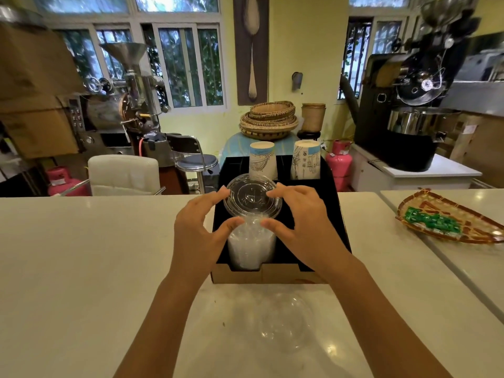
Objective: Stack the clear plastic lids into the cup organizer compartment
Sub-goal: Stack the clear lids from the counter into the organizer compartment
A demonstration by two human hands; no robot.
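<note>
Crumpled clear plastic wrap (275, 320) is lying on the near part of the white bench (81, 255), just in front of the black cup organizer (321, 203). Both hands are holding one clear plastic lid (252, 196) by its rim, tilted, over the stack of lids (251, 246) sitting in the organizer's near compartment. Left hand (200, 227) is pinching the lid's left edge with thumb and fingers; right hand (297, 219) is pinching the right edge. Two paper cup stacks (263, 159) are standing in the far compartments.
</note>
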